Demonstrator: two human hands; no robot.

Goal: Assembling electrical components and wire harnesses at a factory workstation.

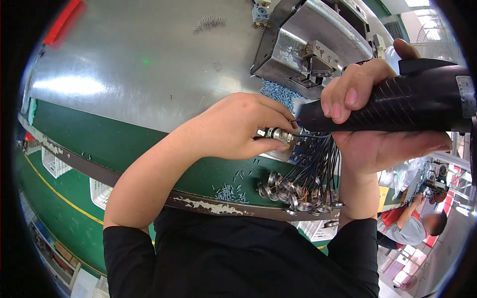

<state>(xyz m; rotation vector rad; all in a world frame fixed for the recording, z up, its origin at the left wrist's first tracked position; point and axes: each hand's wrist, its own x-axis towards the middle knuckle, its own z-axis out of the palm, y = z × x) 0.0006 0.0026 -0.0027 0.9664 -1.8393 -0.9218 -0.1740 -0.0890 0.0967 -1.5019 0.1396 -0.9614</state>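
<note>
My left hand [237,126] pinches a small round metal part [276,134] with a wire on it, at the near edge of the steel worktop [139,74]. My right hand [365,107] grips a black electric screwdriver [397,102], its tip pressed against that part. Just below hangs a bundle of black wires [318,166] ending in several round metal parts [293,196] heaped on the green bench edge [129,146].
A grey metal fixture [310,44] stands behind the hands, with a pile of small screws [278,93] at its foot. More loose screws [229,192] lie on the green edge. White crates [54,164] sit below left. Another person [412,223] works at lower right.
</note>
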